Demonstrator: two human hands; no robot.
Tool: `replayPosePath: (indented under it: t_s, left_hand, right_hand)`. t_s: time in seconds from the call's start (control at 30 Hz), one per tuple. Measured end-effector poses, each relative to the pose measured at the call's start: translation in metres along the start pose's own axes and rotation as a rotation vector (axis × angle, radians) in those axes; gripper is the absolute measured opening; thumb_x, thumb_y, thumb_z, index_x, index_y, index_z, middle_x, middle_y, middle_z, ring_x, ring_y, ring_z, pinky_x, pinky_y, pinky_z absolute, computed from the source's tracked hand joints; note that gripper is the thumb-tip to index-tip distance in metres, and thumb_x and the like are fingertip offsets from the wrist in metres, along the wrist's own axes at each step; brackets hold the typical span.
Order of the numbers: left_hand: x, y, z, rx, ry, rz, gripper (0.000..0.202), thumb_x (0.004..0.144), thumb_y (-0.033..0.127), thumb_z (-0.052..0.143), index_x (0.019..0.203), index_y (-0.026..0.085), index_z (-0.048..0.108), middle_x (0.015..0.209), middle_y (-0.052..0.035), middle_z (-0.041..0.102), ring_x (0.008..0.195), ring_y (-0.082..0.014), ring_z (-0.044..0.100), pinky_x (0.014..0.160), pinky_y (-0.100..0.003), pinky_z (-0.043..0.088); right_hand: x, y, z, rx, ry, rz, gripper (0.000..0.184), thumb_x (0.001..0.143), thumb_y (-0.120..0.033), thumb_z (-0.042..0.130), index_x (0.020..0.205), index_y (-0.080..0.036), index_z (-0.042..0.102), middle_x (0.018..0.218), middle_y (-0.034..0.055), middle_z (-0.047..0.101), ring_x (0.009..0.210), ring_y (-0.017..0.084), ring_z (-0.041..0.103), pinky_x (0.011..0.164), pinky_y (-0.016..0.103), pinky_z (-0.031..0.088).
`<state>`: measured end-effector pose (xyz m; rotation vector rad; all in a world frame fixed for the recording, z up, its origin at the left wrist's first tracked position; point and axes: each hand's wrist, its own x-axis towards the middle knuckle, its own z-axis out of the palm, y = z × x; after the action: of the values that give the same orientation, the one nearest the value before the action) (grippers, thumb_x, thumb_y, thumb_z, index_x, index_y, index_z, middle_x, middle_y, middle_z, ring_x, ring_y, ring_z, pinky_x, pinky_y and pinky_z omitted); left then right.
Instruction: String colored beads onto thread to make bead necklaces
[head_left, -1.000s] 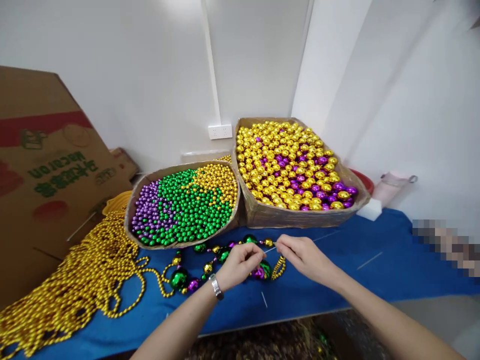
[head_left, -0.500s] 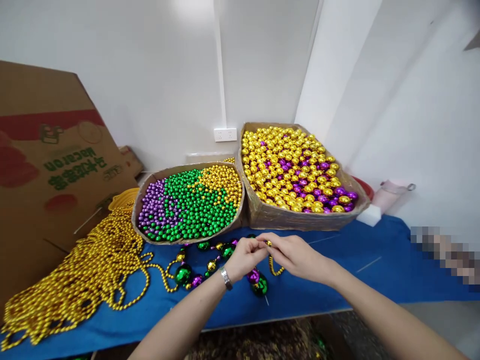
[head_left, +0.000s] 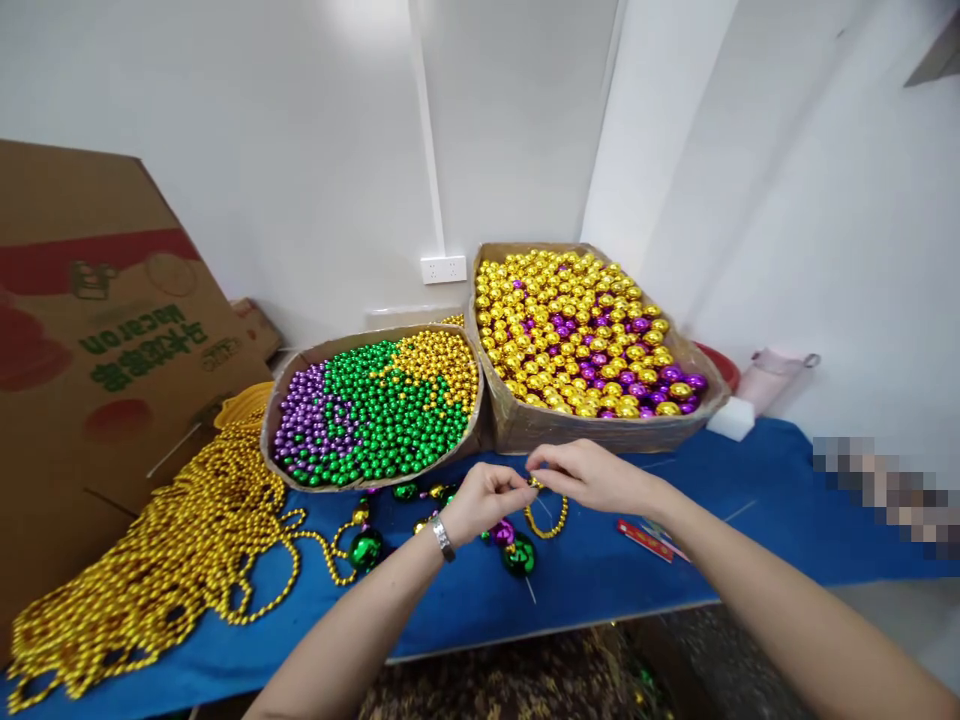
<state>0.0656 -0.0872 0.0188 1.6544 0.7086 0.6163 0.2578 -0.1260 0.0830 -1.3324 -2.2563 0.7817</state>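
Note:
My left hand (head_left: 486,502), with a silver watch-like band at its wrist, pinches one end of a short gold bead strand (head_left: 553,528). Close beside it, my right hand (head_left: 592,474) has thumb and fingers closed on the same strand near that spot. The strand hangs below the fingertips in a loop. Under and around my left hand lies a string of large beads, with a green ball (head_left: 366,550), another green ball (head_left: 519,555) and a purple bead (head_left: 502,532). Part of this string is hidden behind my left hand and wrist.
A box of small purple, green and gold beads (head_left: 375,410) stands behind my hands, beside a larger box of gold and purple balls (head_left: 577,340). Gold bead chains (head_left: 165,560) heap at left by a big carton (head_left: 97,320). A red packet (head_left: 645,540) lies right on blue cloth (head_left: 600,590).
My hands have moved slightly apart, and the right one has risen. The gold strand's loop hangs wider below them. The red packet now shows beside my right forearm.

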Motion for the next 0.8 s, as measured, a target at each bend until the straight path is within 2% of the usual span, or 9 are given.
replayPosePath:
  t_s: [0.1,0.17,0.23,0.3,0.37,0.47,0.57,0.7,0.8]
  left_hand:
    - [0.001,0.005,-0.006,0.038,0.037,0.065,0.037,0.073,0.046,0.064,0.069,0.010,0.065,0.063,-0.0016,0.057,0.057,-0.0094,0.046,0.053,-0.021,0.035]
    - [0.001,0.010,-0.008,0.101,0.041,0.119,0.032,0.075,0.043,0.062,0.069,0.011,0.066,0.068,-0.0030,0.059,0.063,-0.0113,0.050,0.058,-0.022,0.038]
    - [0.002,0.015,-0.006,0.186,0.042,0.156,0.029,0.077,0.039,0.061,0.069,0.011,0.066,0.068,-0.0031,0.058,0.063,-0.0114,0.051,0.058,-0.022,0.038]
    - [0.003,0.021,-0.003,0.264,0.047,0.184,0.026,0.078,0.036,0.060,0.070,0.011,0.066,0.067,-0.0021,0.057,0.059,-0.0100,0.049,0.054,-0.021,0.036]
    - [0.006,0.027,0.001,0.311,0.050,0.210,0.024,0.078,0.034,0.060,0.071,0.012,0.066,0.065,-0.0004,0.056,0.054,-0.0083,0.045,0.050,-0.020,0.032]
    - [0.011,0.037,0.003,0.307,0.021,0.257,0.022,0.078,0.032,0.059,0.071,0.012,0.064,0.062,0.0016,0.052,0.053,-0.0073,0.041,0.049,-0.019,0.030]
    - [0.014,0.045,0.002,0.282,-0.021,0.313,0.020,0.078,0.029,0.058,0.067,0.012,0.060,0.062,0.0025,0.049,0.055,-0.0074,0.040,0.052,-0.019,0.031]
    - [0.014,0.053,0.001,0.232,-0.026,0.326,0.019,0.078,0.027,0.058,0.067,0.012,0.058,0.060,0.0029,0.048,0.053,-0.0067,0.039,0.050,-0.019,0.032]
    - [0.013,0.064,-0.002,0.205,0.006,0.358,0.021,0.077,0.029,0.058,0.066,0.012,0.057,0.057,0.0030,0.049,0.050,-0.0060,0.039,0.047,-0.018,0.031]
  right_hand:
    - [-0.019,0.010,-0.010,0.126,-0.036,0.036,0.033,0.088,-0.041,0.048,0.072,-0.015,0.062,0.059,-0.0001,0.058,0.050,0.010,0.050,0.049,0.022,0.036]
    - [-0.029,0.011,-0.009,0.219,-0.033,0.052,0.038,0.091,-0.045,0.041,0.077,-0.015,0.061,0.062,0.0001,0.059,0.049,0.009,0.051,0.048,0.021,0.039]
    - [-0.033,0.006,-0.002,0.363,0.070,0.046,0.037,0.092,-0.047,0.037,0.086,-0.017,0.057,0.084,0.0051,0.064,0.065,0.011,0.059,0.056,0.023,0.045]
    - [-0.029,-0.004,0.007,0.637,0.230,0.006,0.030,0.091,-0.047,0.042,0.087,-0.019,0.055,0.112,0.0086,0.059,0.092,0.015,0.059,0.071,0.027,0.049]
    - [-0.019,-0.016,0.015,0.971,0.364,-0.051,0.024,0.087,-0.045,0.051,0.084,-0.021,0.055,0.120,0.0064,0.056,0.107,0.017,0.055,0.083,0.032,0.047]
    - [0.001,-0.033,0.018,1.241,0.487,-0.089,0.020,0.083,-0.042,0.059,0.082,-0.022,0.056,0.092,0.0008,0.064,0.089,0.013,0.060,0.082,0.029,0.047]
    - [0.017,-0.048,0.013,1.282,0.554,-0.067,0.021,0.079,-0.040,0.063,0.080,-0.021,0.055,0.064,-0.0057,0.053,0.055,0.006,0.051,0.053,0.018,0.043]
    - [0.031,-0.064,0.001,1.265,0.612,-0.052,0.022,0.079,-0.037,0.063,0.074,-0.019,0.053,0.052,-0.0104,0.036,0.038,0.002,0.025,0.035,0.014,0.019]
    - [0.039,-0.076,-0.012,1.243,0.688,-0.051,0.022,0.079,-0.035,0.062,0.070,-0.019,0.050,0.049,-0.0118,0.028,0.037,0.002,0.017,0.034,0.016,0.013]
